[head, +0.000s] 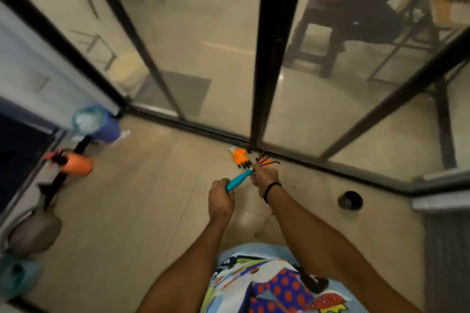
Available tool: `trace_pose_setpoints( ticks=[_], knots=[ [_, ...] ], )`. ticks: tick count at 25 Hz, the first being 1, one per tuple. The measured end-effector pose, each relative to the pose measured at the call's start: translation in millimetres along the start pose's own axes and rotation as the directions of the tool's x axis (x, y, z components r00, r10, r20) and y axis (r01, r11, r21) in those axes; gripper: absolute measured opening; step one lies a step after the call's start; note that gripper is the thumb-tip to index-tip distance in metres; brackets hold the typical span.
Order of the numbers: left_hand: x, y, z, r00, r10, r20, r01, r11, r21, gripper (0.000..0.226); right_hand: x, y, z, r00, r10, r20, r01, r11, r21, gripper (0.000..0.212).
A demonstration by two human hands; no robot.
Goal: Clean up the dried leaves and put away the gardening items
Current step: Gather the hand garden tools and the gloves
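Observation:
I hold a small hand rake (240, 179) with a teal handle and dark metal tines over the tiled floor. My left hand (220, 198) grips the lower end of the handle. My right hand (264, 177) grips the upper end near the tines, which stick out past its fingers. An orange gardening glove (241, 157) with black fingertips lies on the floor just beyond the rake, against the sliding door track. No dried leaves are visible.
An orange spray bottle (76, 163) and a blue pot (98, 123) stand at the left by a dark stand. A grey pot (33, 232) and a teal pot (15, 277) sit lower left. A floor drain (350, 200) lies right. Glass doors (203, 46) ahead.

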State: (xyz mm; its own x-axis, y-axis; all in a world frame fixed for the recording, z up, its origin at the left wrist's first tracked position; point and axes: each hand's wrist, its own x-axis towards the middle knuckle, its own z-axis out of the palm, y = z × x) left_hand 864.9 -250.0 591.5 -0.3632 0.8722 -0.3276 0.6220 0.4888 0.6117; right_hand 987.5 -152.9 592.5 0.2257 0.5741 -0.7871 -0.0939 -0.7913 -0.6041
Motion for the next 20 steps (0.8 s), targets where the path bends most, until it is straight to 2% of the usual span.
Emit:
trace_pose_setpoints(
  ticks=[4,7,12,14,20],
  knots=[
    [-39.2,-87.8,-59.5,0.983,-0.125,-0.134,0.114,0.990,-0.088,0.033,-54.6,52.4,89.5,0.992,-0.029,0.127,0.055,0.978,-0.202,0.017],
    [-73.3,-156.4,-108.4,0.937,-0.265,-0.226,0.237,0.961,-0.143,0.033,-105.7,98.1,159.8,0.977,-0.004,0.213,0.072,0.948,-0.310,0.016],
    [-106.6,-250.7,-170.9,0.795,-0.530,-0.295,0.459,0.843,-0.281,0.028,-175.7,157.1,279.3,0.931,0.036,0.364,0.165,0.847,-0.505,0.016],
    [-114.8,-273.2,-187.9,0.758,-0.579,-0.300,0.485,0.808,-0.335,0.027,-193.5,170.8,315.8,0.908,0.065,0.414,0.202,0.799,-0.567,0.016],
    [-98.5,-365.6,-261.6,0.563,-0.757,-0.332,0.573,0.647,-0.503,0.020,-246.2,221.1,468.3,0.800,0.199,0.566,0.332,0.639,-0.694,0.018]
  ],
)
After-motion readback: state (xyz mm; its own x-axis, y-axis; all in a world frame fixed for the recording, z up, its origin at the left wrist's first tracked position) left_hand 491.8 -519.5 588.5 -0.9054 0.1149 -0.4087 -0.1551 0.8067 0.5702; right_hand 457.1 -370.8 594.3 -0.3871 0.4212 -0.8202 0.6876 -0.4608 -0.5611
